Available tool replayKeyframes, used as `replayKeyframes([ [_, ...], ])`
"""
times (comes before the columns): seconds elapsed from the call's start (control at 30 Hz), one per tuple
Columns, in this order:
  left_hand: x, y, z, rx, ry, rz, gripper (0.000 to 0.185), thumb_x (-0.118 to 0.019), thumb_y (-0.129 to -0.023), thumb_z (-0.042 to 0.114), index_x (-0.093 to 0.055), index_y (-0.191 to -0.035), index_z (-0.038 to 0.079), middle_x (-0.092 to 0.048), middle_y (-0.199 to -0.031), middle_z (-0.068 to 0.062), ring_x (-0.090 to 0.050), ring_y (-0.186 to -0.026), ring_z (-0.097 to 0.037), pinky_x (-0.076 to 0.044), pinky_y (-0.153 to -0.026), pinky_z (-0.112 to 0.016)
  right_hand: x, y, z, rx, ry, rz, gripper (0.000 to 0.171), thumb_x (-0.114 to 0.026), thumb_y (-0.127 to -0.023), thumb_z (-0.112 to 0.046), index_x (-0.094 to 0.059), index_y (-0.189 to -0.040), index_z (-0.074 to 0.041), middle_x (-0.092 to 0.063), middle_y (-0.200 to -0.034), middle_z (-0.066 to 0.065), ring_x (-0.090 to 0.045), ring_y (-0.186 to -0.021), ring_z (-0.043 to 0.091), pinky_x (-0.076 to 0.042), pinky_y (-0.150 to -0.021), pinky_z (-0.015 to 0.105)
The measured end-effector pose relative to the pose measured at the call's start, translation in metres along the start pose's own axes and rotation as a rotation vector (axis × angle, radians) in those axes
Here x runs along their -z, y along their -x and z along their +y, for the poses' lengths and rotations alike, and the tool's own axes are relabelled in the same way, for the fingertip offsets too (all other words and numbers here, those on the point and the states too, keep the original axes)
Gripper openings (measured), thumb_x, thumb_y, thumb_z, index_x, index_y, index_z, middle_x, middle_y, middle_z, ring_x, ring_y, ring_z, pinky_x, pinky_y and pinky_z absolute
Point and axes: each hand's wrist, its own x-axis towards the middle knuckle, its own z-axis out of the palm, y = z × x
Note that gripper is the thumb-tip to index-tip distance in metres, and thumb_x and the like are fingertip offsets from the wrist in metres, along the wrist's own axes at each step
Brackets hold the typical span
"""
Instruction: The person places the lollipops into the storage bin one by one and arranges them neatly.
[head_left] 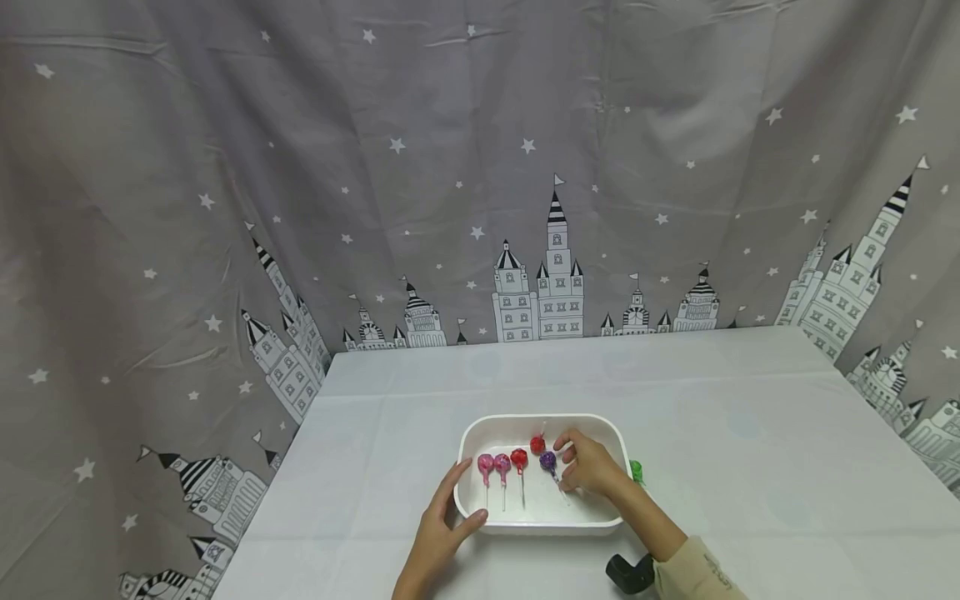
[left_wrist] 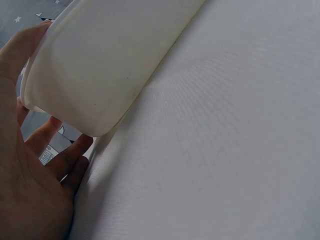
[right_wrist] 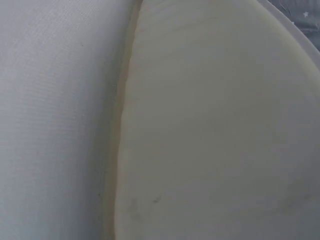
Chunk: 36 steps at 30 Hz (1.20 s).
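My left hand [head_left: 437,523] holds the left end of a white tray [head_left: 540,529], thumb at the front corner. In the left wrist view its fingers [left_wrist: 75,152] curve around the tray's outer wall [left_wrist: 100,65]. Inside the tray, my right hand [head_left: 592,468] pinches the stick of a purple lollipop [head_left: 548,461], which lies tilted. Two pink lollipops [head_left: 486,463] and a red lollipop [head_left: 519,457] lie side by side at the left, sticks toward me. Another red lollipop [head_left: 537,445] lies behind, its stick pointing away. The right wrist view shows only the tray's side [right_wrist: 210,120].
Just right of the tray lies a green-wrapped candy [head_left: 637,472], partly hidden by the right arm. A black curved object [head_left: 630,574] sits by the right sleeve [head_left: 697,571]. The white-covered table [head_left: 750,433] meets a grey castle-print curtain [head_left: 465,183] behind.
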Motion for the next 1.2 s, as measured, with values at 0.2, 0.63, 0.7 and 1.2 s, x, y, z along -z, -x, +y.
replayKeyframes([
  [0.2, 0.0, -0.001, -0.002, 0.004, 0.01, -0.011, 0.068, -0.074, -0.078, 0.019, -0.042, -0.138, 0.021, -0.032, -0.146, -0.013, -0.027, -0.133, -0.033, -0.023, -0.106, -0.042, 0.0, -0.001, 0.001, 0.0, 0.059, 0.002, 0.055, -0.077, -0.052, 0.015, -0.054, -0.098, -0.004, -0.053, -0.081, 0.008, -0.055, -0.064, 0.015, -0.047, -0.053, 0.026],
  [0.63, 0.001, 0.0, 0.002, -0.021, 0.031, 0.0, 0.068, -0.074, -0.077, 0.017, -0.042, -0.138, 0.019, -0.033, -0.146, -0.012, -0.027, -0.133, -0.032, -0.024, -0.106, -0.044, 0.001, 0.001, -0.002, -0.017, 0.095, 0.0, 0.056, -0.079, -0.052, 0.011, -0.054, -0.1, -0.005, -0.054, -0.082, 0.007, -0.053, -0.067, 0.017, -0.047, -0.056, 0.026],
  [0.7, 0.0, 0.0, 0.002, -0.018, 0.034, 0.002, 0.069, -0.075, -0.077, 0.016, -0.043, -0.138, 0.019, -0.033, -0.145, -0.012, -0.027, -0.133, -0.032, -0.023, -0.106, -0.044, 0.001, 0.001, -0.002, -0.022, 0.099, 0.003, 0.056, -0.08, -0.052, 0.011, -0.054, -0.1, -0.005, -0.055, -0.082, 0.006, -0.053, -0.069, 0.017, -0.047, -0.056, 0.027],
  [1.2, 0.0, 0.0, 0.0, -0.007, -0.001, -0.001, 0.069, -0.074, -0.078, 0.021, -0.042, -0.138, 0.02, -0.032, -0.145, -0.014, -0.027, -0.133, -0.035, -0.022, -0.106, -0.047, 0.028, 0.02, -0.019, 0.016, -0.162, 0.087, 0.04, -0.072, -0.075, 0.001, -0.051, -0.109, 0.003, -0.054, -0.092, 0.016, -0.061, -0.064, 0.018, -0.057, -0.062, 0.036],
])
